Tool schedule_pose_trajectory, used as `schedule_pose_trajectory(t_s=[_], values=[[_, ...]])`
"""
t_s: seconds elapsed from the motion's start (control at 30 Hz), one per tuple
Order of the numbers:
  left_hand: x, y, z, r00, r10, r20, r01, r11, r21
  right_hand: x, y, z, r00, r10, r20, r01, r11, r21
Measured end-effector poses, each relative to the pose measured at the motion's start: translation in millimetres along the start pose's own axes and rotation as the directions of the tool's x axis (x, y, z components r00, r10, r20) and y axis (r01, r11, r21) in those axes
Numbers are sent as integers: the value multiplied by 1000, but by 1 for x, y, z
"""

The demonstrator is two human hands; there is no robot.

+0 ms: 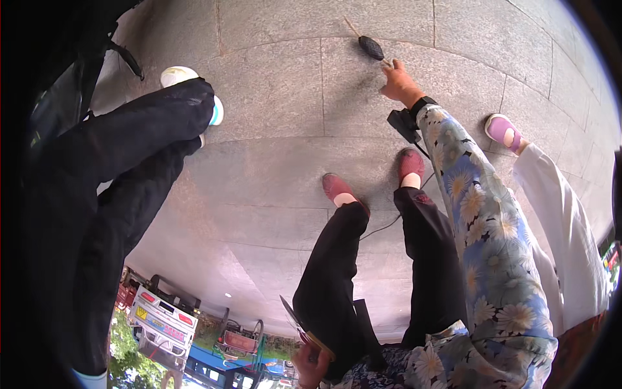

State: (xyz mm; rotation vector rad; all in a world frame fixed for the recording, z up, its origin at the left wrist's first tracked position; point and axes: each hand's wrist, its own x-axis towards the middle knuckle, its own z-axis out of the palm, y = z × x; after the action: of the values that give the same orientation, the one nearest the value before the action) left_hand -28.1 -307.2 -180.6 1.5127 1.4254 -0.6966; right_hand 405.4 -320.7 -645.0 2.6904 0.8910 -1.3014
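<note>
My right arm, in a flowered sleeve, reaches out over the pavement. At its end my right hand pinches the near end of a thin pale stick. A black, ridged oval lump sits partway along the stick, whose other end points away from me. Low in the view, my left hand is closed round what looks like a knife. Its pointed, shiny blade sticks up and to the left. A tan, flat-edged piece shows by the fingers; most of the grip is hidden.
Grey paving slabs spread under my red shoes. A small black box with a cable hangs by my right wrist. People stand close on both sides, in dark trousers and white trousers. Parked vehicles show at lower left.
</note>
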Motion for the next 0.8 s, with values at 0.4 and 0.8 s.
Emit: schedule_pose_trajectory(t_s=[0.4,0.8], values=[[11,-4,9,993,51,107,-48,998,-34,-168,56,-9,999,-31,29,35,988,-147],[5,-23,19,986,27,164,-26,1000,-5,-268,57,7,979,42,199,-57,996,69]])
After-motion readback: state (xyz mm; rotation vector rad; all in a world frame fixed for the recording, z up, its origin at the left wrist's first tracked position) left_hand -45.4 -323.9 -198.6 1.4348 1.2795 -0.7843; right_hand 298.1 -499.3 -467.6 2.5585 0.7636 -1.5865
